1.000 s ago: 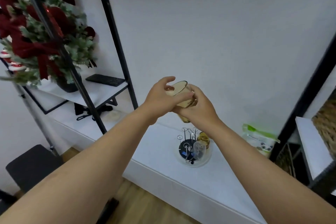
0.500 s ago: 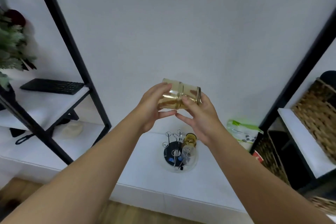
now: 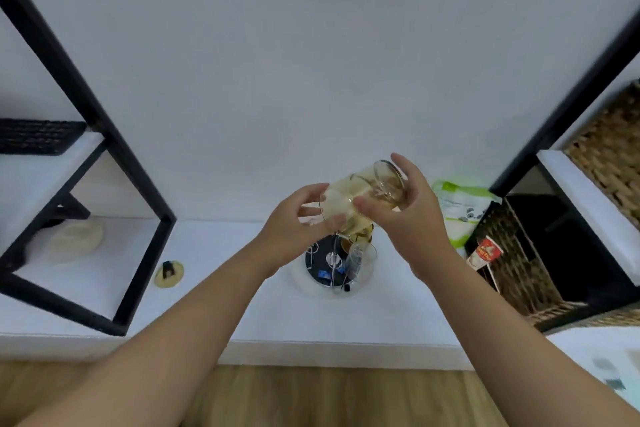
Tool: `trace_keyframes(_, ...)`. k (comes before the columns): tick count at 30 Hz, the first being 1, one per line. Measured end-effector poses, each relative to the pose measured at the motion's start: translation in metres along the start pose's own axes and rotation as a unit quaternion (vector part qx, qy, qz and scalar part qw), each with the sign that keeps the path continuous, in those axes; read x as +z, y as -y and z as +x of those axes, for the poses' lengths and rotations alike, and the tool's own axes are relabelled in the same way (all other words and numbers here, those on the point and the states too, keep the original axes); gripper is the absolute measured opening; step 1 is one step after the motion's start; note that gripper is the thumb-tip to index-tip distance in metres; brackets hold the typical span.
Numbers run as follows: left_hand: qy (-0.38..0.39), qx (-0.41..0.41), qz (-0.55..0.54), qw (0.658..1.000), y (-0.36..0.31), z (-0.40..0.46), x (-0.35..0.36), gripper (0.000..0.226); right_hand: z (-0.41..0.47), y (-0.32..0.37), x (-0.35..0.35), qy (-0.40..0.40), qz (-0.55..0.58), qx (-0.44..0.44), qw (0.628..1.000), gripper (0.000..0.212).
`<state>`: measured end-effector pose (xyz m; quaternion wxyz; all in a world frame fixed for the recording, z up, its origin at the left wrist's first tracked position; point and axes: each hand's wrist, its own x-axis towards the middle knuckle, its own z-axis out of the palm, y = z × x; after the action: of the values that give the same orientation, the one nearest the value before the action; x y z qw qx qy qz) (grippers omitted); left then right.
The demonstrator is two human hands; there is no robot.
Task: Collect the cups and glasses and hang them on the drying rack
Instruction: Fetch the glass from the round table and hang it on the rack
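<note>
An amber glass (image 3: 360, 198) hangs tilted in the air, its mouth turned down to the left, just above the drying rack (image 3: 327, 262). My right hand (image 3: 412, 215) grips its base end from the right, and my left hand (image 3: 294, 225) holds its rim with fingertips. The rack is a round black base with thin wire pegs in a clear tray on the white shelf. A clear glass (image 3: 358, 258) and a smaller amber glass (image 3: 360, 236) hang on its right-hand pegs, partly hidden by the held glass.
A green-and-white packet (image 3: 460, 208) leans on the wall right of the rack. Wicker baskets (image 3: 512, 253) and a black frame post stand further right. At left are a black shelf frame (image 3: 104, 135), a keyboard (image 3: 38, 135), and a small cream disc (image 3: 169, 274).
The view has swung right and down. The amber glass has tipped from lying sideways to mouth-down-left and dropped closer to the rack, both hands staying on it.
</note>
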<state>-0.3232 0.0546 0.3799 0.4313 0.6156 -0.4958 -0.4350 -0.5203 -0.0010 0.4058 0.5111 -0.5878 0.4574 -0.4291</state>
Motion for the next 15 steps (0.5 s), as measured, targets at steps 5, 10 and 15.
trace_keyframes(5,-0.021,0.003,0.065,0.998,0.074,0.013,0.027,0.086,0.009,-0.065,0.003,0.002,-0.076,-0.016,0.997,0.082)
trace_keyframes(10,-0.039,-0.015,0.072,0.997,0.141,0.021,0.054,0.089,0.016,-0.13,0.012,0.026,-0.128,-0.015,0.991,0.088)
trace_keyframes(15,-0.072,-0.013,0.098,0.992,0.196,0.03,0.082,0.094,0.019,-0.188,0.017,0.04,-0.161,-0.026,0.986,0.092)
